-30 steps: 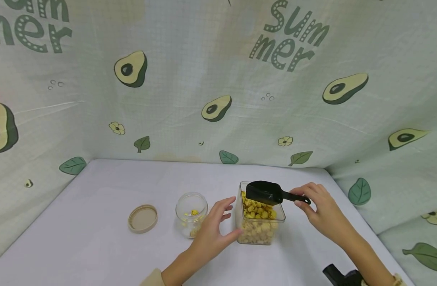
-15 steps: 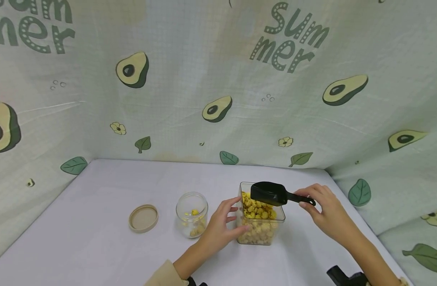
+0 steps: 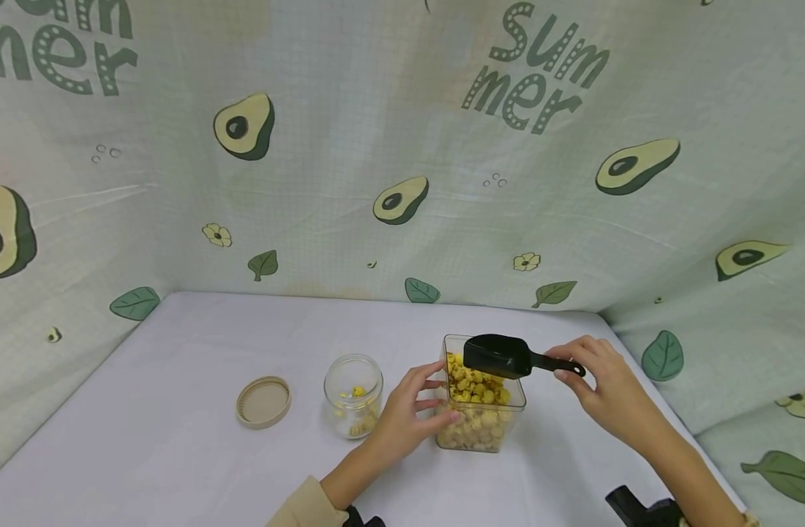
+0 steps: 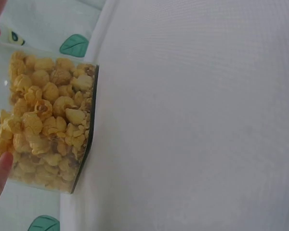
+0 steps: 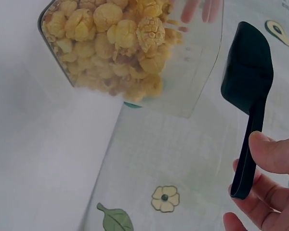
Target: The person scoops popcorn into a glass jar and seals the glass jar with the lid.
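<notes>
A clear square container [image 3: 471, 428], part filled with yellow popcorn [image 4: 43, 106], stands on the white table. My left hand [image 3: 402, 417] holds its near left corner, thumb on the front wall and fingers against the left wall; these fingers show through the clear plastic in the right wrist view. My right hand [image 3: 600, 380] pinches the handle of a black scoop [image 3: 498, 356]. The scoop hangs level above the container's opening, and its inside cannot be seen in the head view. To the left, a round glass jar [image 3: 353, 366] without a lid holds a few popcorn pieces.
A beige round lid [image 3: 263, 402] lies on the table [image 3: 198, 454], left of the jar. Behind and beside the table hangs a pale cloth [image 3: 310, 146] printed with avocados and leaves. The jar stands close beside my left forearm.
My left hand has moved right, from beside the container onto its wall. The right hand has shifted slightly right with the scoop. The container, jar and lid have stayed in place.
</notes>
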Available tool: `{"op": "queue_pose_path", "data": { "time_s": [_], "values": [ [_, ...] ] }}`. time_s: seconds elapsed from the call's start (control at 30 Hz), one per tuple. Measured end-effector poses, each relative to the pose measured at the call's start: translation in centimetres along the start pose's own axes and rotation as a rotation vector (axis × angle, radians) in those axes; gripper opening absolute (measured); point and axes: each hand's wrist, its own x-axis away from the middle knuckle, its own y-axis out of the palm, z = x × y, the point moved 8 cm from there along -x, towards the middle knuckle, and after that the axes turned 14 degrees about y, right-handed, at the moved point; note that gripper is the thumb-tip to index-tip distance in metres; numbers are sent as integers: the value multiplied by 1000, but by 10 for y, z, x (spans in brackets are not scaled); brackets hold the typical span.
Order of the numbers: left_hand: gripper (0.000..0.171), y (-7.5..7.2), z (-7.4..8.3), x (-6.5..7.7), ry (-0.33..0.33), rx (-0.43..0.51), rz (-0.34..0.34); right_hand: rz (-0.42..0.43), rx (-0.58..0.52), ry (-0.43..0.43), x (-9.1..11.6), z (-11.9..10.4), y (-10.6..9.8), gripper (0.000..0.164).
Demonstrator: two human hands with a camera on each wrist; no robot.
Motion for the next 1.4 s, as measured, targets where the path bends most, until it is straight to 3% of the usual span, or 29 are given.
{"op": "queue_pose_path", "data": {
  "time_s": [0.17,0.33,0.63,0.77,1.03,1.4],
  "values": [
    [66,0,-1,-2,-7,11,-4,13,26,-57,-3,-4,-4,39],
    [67,0,-3,-3,4,11,-9,-6,144,-97,-11,-15,-11,34],
    [67,-1,-2,-3,12,13,-6,-210,479,-124,-32,-50,-11,25],
    [67,-1,-2,-2,8,11,-7,-259,614,-163,-39,-65,-8,25],
    [66,0,-3,-2,-1,22,-6,-281,803,-228,-47,-88,0,26],
    [65,1,-3,-1,-1,28,-2,-213,887,-339,-46,-112,11,34]
  ]
}}
